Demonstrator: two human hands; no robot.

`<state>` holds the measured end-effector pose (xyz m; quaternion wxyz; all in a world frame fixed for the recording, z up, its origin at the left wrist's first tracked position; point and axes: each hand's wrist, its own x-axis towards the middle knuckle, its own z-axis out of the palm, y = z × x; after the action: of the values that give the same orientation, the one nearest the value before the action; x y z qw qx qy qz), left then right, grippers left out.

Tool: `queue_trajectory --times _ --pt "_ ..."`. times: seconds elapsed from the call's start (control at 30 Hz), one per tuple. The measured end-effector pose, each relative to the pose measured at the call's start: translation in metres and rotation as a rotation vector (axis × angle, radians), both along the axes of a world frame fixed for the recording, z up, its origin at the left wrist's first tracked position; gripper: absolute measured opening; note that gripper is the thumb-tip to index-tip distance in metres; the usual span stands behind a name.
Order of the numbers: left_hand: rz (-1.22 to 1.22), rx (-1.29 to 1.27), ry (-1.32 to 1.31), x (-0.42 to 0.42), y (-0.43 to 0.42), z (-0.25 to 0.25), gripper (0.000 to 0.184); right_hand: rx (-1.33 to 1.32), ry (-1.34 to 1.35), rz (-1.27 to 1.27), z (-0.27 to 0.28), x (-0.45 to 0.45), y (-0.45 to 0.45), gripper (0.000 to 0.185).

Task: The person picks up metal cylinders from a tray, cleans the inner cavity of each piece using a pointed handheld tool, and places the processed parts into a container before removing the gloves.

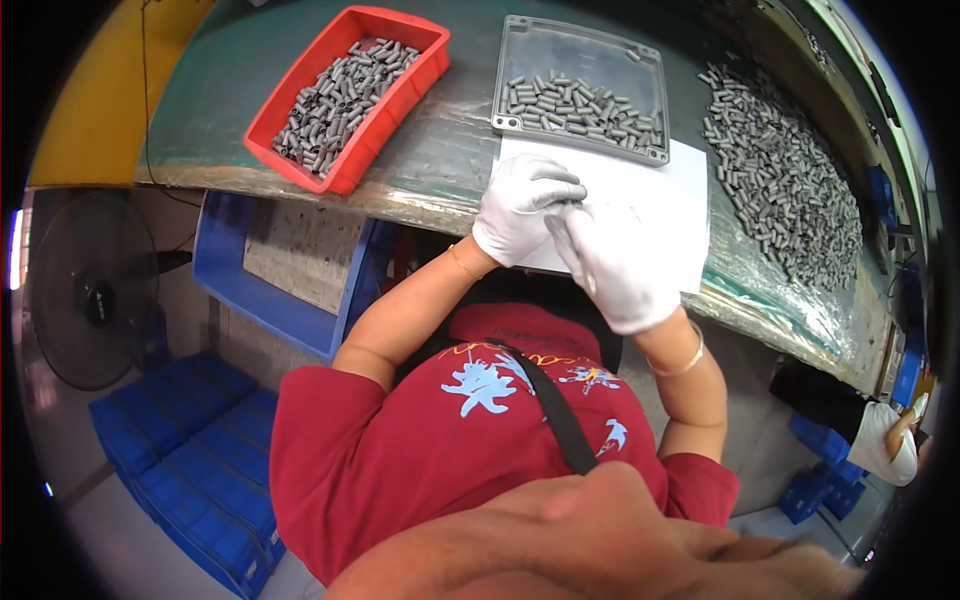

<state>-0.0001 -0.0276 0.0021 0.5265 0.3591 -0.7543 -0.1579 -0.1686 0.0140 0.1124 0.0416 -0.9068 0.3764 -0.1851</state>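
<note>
Both of my hands wear white gloves and meet over a white sheet (685, 215) at the table's near edge. My left hand (522, 208) has its fingers curled and pressed together, with darkened fingertips. My right hand (622, 262) is closed too, its fingertips touching those of the left. Whatever lies between the fingers is hidden. Just beyond the hands is a shallow clear-grey tray (585, 48) with screw holes at its corners. Small grey cylinders (575, 105) lie loose in its near half.
A red bin (385, 140) of similar grey cylinders stands to the left on the green table (215, 115). A large heap of cylinders (775, 180) spreads at the right. Blue crates (190, 430) and a fan (95, 295) are at lower left; another person's sleeve (880, 445) shows at right.
</note>
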Motion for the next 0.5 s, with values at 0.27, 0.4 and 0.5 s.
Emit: queue_trajectory --times 0.27,0.4,0.5 --pt "0.028 0.008 -0.054 -0.002 -0.004 -0.009 0.018 0.222 0.009 -0.099 -0.013 0.004 -0.007 0.012" --pt "0.079 0.152 0.047 -0.002 0.003 -0.002 0.021 -0.094 -0.081 -0.101 0.035 -0.007 0.019 0.016" --pt "0.083 0.267 0.090 -0.001 0.002 -0.008 0.025 -0.171 -0.247 -0.170 0.041 -0.032 0.032 0.015"
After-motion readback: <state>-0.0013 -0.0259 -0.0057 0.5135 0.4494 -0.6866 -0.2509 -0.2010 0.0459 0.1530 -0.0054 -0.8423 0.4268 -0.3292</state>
